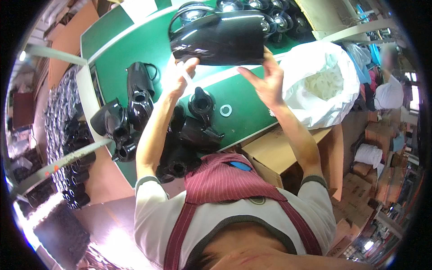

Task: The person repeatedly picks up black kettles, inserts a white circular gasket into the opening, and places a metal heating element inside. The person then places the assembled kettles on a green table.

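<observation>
Held sideways over the far part of the bench is a glossy black kettle body [220,38] with a curved handle on its left end. My left hand [183,74] grips its lower left end; a narrow white piece [188,79] shows by those fingers, its kind unclear. At the other end, my right hand [268,81] holds the kettle body's lower right corner, thumb apart from the fingers. Below it, on the green bench top, stand a black spouted kettle body [200,104] and a flat whitish ring [226,110].
Several more black kettle bodies [118,120] crowd the bench's left and near side. Round shiny parts [279,20] line its far edge. To the right, a white bag [300,105] holds translucent rings [325,84]. An open cardboard box [281,153] sits by the near right edge.
</observation>
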### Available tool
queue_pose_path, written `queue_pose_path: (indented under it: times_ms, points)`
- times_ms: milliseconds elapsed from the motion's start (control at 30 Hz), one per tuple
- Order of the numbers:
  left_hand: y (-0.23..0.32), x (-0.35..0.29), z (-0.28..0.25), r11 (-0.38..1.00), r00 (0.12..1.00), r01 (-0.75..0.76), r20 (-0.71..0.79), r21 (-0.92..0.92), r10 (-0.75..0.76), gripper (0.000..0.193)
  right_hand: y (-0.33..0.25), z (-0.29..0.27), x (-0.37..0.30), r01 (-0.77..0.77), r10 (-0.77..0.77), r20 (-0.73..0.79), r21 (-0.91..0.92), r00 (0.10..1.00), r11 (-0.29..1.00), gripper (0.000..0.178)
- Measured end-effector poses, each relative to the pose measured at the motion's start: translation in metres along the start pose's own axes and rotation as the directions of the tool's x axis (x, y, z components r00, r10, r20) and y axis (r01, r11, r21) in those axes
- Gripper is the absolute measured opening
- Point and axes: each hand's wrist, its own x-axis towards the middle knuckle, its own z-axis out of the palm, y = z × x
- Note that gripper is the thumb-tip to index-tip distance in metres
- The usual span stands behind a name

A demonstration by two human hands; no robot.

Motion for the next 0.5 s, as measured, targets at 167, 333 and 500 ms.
queue_pose_path:
  times_ms: [167, 333, 500]
  points:
    - [-0.021, 0.020, -0.059, 0.988, 0.952, 0.055, -0.306, 0.145, -0.009, 0.064, 0.070, 0.090, 0.035, 0.047, -0.054, -0.031, -0.180, 0.998, 0.983, 0.040]
    - [0.001, -0.030, -0.055, 0.883, 0.936, -0.046, -0.288, 0.468, 0.202, 0.035, 0.143, 0.133, 0.030, 0.212, -0.142, 0.172, -0.518, 0.975, 0.828, 0.037]
    - [0.022, -0.101, -0.032, 0.859, 0.979, 0.100, -0.204, 0.502, 0.005, 0.024, 0.188, 0.154, 0.044, 0.353, -0.192, 0.304, -0.669, 0.933, 0.654, 0.024]
